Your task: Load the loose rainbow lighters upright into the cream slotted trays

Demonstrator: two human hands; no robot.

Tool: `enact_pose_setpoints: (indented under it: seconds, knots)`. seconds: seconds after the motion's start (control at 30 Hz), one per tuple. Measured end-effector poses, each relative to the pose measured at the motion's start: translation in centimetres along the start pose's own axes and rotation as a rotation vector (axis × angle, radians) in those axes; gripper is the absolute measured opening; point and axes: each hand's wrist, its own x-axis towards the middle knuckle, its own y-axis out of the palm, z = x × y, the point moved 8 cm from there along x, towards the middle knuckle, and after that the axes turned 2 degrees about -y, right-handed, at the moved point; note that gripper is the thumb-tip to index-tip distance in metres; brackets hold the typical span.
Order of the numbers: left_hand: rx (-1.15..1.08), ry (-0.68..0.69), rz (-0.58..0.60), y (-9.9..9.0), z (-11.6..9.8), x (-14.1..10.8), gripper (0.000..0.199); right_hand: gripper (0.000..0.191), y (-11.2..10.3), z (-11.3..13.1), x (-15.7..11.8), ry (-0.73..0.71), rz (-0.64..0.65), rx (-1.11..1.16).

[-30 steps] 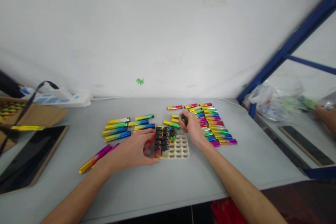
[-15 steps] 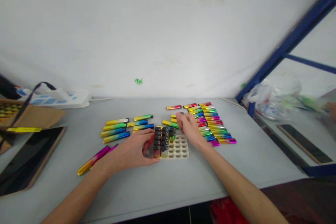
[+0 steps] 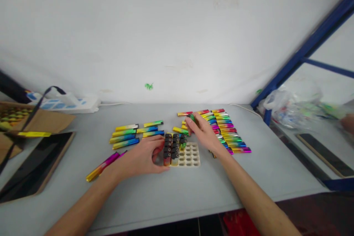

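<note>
A pale tray [image 3: 189, 164] with rows of holes sits in the middle of the table. Several black-topped lighters [image 3: 171, 149] stand upright in its left columns, and holes show on the right. My left hand [image 3: 146, 155] is curved around the tray's left side, thumb near the front corner and fingers against the lighters. Behind the tray's right part, my right hand [image 3: 201, 131] pinches a green lighter [image 3: 191, 117]. Shiny multicoloured lighters [image 3: 228, 129] lie in rows to the right, partly behind that hand. More lighters [image 3: 125, 137] lie to the left.
At the left are an open cardboard box [image 3: 56, 118], a white power strip [image 3: 83, 105] and a dark flat panel [image 3: 35, 166]. A blue metal frame [image 3: 293, 59] stands at the right, with plastic bags [image 3: 293, 107] beyond it. A person's hand [image 3: 347, 123] shows at the right edge.
My right hand has tipped the lighter it holds, so more of its green body shows. My left hand stays at the tray. The whole view has shifted slightly.
</note>
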Motion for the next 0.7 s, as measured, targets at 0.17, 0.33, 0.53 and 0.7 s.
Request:
enact_pose_setpoints:
  seconds: [0.17,0.33,0.53,0.7]
  knots:
    - [0.02,-0.03,-0.026,-0.6,1.0,-0.2,0.026,0.033,-1.1,4.0,-0.7,-0.231,0.102,-0.363]
    - [-0.021,-0.034,-0.04,-0.6,2.0,-0.1,0.033,0.035,-0.1,2.2,-2.0,0.015,0.414,-0.2]
    - [-0.02,-0.032,-0.027,-0.6,1.7,0.1,0.032,0.033,0.8,1.9,-2.3,-0.066,0.473,-0.314]
    - [0.002,-0.001,-0.014,-0.6,1.5,0.1,0.025,0.034,1.6,3.2,-2.2,-0.238,0.399,-0.545]
